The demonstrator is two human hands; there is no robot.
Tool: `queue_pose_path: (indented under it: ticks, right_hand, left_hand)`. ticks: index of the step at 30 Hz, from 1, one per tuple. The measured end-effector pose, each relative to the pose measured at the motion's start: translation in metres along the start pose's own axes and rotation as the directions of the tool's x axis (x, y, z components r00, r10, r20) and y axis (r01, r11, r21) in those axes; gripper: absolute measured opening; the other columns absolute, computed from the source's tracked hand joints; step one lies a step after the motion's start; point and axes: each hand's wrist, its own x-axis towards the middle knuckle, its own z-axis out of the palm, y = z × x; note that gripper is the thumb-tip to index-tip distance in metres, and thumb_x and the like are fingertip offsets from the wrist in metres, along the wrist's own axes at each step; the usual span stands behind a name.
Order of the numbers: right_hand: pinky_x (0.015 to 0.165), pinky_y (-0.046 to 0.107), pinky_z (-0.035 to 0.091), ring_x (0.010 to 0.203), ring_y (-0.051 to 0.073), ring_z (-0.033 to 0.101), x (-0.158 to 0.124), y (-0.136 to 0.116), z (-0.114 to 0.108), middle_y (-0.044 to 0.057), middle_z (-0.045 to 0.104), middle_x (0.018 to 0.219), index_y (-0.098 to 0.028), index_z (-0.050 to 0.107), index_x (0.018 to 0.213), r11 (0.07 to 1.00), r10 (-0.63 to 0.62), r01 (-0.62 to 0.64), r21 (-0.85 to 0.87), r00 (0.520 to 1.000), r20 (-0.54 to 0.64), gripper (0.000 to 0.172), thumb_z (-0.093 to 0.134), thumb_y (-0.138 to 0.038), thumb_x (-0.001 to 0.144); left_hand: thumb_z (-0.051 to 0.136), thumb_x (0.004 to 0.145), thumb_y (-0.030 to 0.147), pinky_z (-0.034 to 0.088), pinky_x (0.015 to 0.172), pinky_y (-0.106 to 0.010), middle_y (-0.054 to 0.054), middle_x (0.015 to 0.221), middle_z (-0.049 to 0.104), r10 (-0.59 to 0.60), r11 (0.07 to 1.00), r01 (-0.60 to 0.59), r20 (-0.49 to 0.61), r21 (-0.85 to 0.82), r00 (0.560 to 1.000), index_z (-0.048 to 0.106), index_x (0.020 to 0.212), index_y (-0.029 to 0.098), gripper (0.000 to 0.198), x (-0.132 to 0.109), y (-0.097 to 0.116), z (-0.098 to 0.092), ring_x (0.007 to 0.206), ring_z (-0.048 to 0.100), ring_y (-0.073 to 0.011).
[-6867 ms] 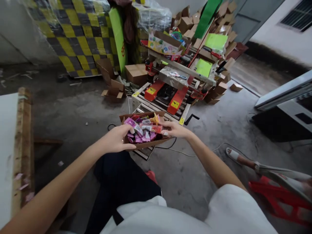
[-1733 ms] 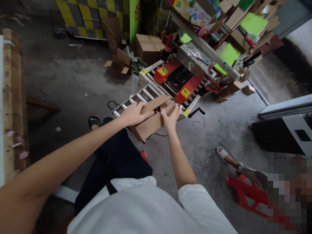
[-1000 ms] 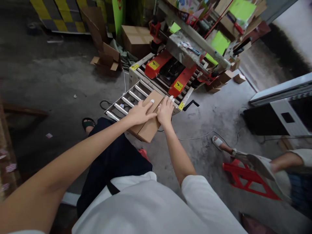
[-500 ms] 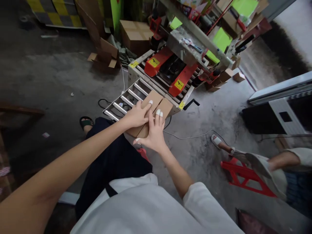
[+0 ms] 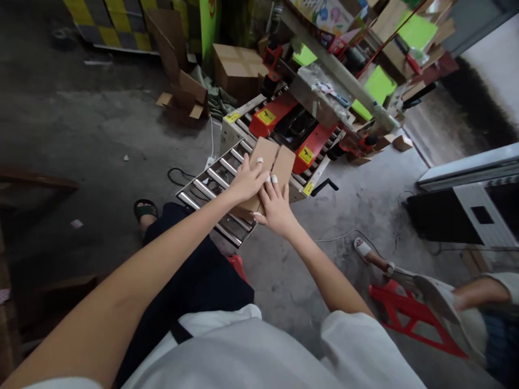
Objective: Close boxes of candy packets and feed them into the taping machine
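Observation:
A brown cardboard box [image 5: 285, 161] lies on the roller conveyor [image 5: 206, 189], its two top flaps folded down with a narrow gap between them. My left hand [image 5: 245, 182] rests on the left flap, fingers stretched out over the cardboard. On the right flap lies my right hand [image 5: 277, 209], its fingers extended and its thumb out toward the box's near end. White covers sit on several of my fingertips. The far end of the box reaches the red side guides [image 5: 273, 113] of a carton sealing machine.
A black crank handle [image 5: 325, 185] sticks out from the machine's right side. An open carton [image 5: 190, 97] and a closed carton [image 5: 239, 67] stand behind on the left. At right, a person's leg [image 5: 421, 286] extends beside a red stool [image 5: 413, 319]. Cables cross the floor.
The box has slid forward along the rollers toward the machine, with both my hands on it. More rollers now show behind it. The view has shifted slightly.

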Motion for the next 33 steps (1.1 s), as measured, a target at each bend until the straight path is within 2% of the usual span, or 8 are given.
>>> queue_pose_path:
  ticks: [6, 11, 14, 20, 23, 26, 29, 33]
  right_hand:
    - [0.121, 0.067, 0.019, 0.155, 0.041, 0.015, 0.058, 0.052, -0.002, 0.027, 0.017, 0.166, -0.007, 0.025, 0.16, 0.999, 0.046, -0.047, -0.016, 0.997, -0.061, 0.079, 0.052, -0.048, 0.098]
    - [0.115, 0.067, 0.028, 0.146, 0.047, 0.035, 0.11, 0.106, -0.04, 0.039, 0.04, 0.149, 0.008, 0.044, 0.145, 0.986, 0.119, -0.093, 0.14, 0.975, -0.187, 0.069, 0.046, -0.044, 0.1]
    - [0.105, 0.074, 0.035, 0.141, 0.047, 0.043, 0.131, 0.124, -0.032, 0.036, 0.052, 0.138, -0.01, 0.053, 0.143, 0.975, 0.169, -0.115, 0.189, 0.938, -0.301, 0.065, 0.035, -0.055, 0.1]
    - [0.106, 0.083, 0.022, 0.141, 0.051, 0.041, 0.1, 0.057, 0.061, 0.032, 0.049, 0.146, -0.015, 0.046, 0.151, 0.964, -0.035, 0.132, 0.229, 0.923, -0.384, 0.076, 0.033, -0.064, 0.094]
    - [0.103, 0.081, 0.034, 0.131, 0.046, 0.055, 0.057, 0.005, 0.106, 0.023, 0.062, 0.136, -0.021, 0.06, 0.137, 0.926, -0.033, 0.132, 0.353, 0.961, -0.274, 0.064, 0.037, -0.059, 0.091]
    - [0.1, 0.067, 0.049, 0.12, 0.04, 0.065, 0.032, -0.017, 0.13, 0.018, 0.07, 0.126, -0.022, 0.069, 0.123, 0.88, -0.017, 0.092, 0.466, 0.987, -0.161, 0.058, 0.044, -0.058, 0.085]
    - [0.095, 0.05, 0.057, 0.112, 0.034, 0.07, 0.026, -0.017, 0.129, 0.014, 0.073, 0.121, -0.026, 0.073, 0.115, 0.829, -0.004, 0.064, 0.556, 0.994, -0.108, 0.051, 0.051, -0.057, 0.081]
    - [0.095, 0.046, 0.058, 0.11, 0.034, 0.071, 0.032, -0.03, 0.106, 0.013, 0.075, 0.118, -0.026, 0.074, 0.113, 0.801, 0.023, 0.026, 0.598, 0.997, -0.074, 0.046, 0.055, -0.052, 0.08]
  left_hand:
    - [0.061, 0.093, 0.034, 0.028, 0.125, -0.051, -0.019, 0.149, 0.048, -0.022, 0.98, -0.016, -0.186, -0.199, 0.982, 0.057, 0.138, 0.014, 0.049, -0.007, -0.021, 0.008, 0.146, 0.04, -0.033]
    - [0.066, 0.087, 0.021, 0.054, 0.107, -0.046, -0.017, 0.136, 0.059, -0.055, 0.945, -0.001, -0.162, -0.328, 0.985, 0.066, 0.123, 0.016, 0.037, -0.096, -0.028, 0.001, 0.135, 0.053, -0.0307]
    - [0.064, 0.089, 0.02, 0.064, 0.083, -0.031, -0.012, 0.125, 0.067, -0.069, 0.947, 0.006, -0.184, -0.322, 0.981, 0.069, 0.116, 0.022, 0.027, -0.156, -0.043, -0.027, 0.114, 0.067, -0.0233]
    - [0.057, 0.092, 0.026, 0.059, 0.099, -0.044, -0.014, 0.135, 0.059, -0.15, 0.988, 0.102, -0.558, -0.116, 0.816, 0.063, 0.123, 0.02, 0.032, -0.283, -0.093, -0.171, 0.127, 0.058, -0.0275]
    - [0.06, 0.088, 0.027, 0.047, 0.109, -0.054, -0.019, 0.127, 0.058, -0.048, 0.892, 0.418, -0.883, 0.172, 0.466, 0.059, 0.12, 0.012, 0.035, -0.332, -0.117, -0.276, 0.125, 0.053, -0.0322]
    - [0.063, 0.09, 0.032, 0.031, 0.119, -0.055, -0.021, 0.135, 0.051, 0.104, 0.665, 0.69, -0.95, 0.287, 0.295, 0.05, 0.129, 0.006, 0.048, -0.357, -0.122, -0.377, 0.133, 0.043, -0.0335]
    - [0.059, 0.096, 0.053, 0.024, 0.121, -0.055, -0.016, 0.144, 0.045, 0.053, 0.421, 0.824, -0.917, 0.379, 0.395, 0.041, 0.138, 0.004, 0.067, -0.363, -0.112, -0.449, 0.137, 0.035, -0.0326]
    - [0.04, 0.099, 0.066, 0.03, 0.115, -0.055, -0.011, 0.129, 0.059, -0.281, 0.174, 0.858, -0.811, 0.483, 0.513, 0.053, 0.124, 0.003, 0.069, -0.357, -0.111, -0.496, 0.127, 0.045, -0.0299]
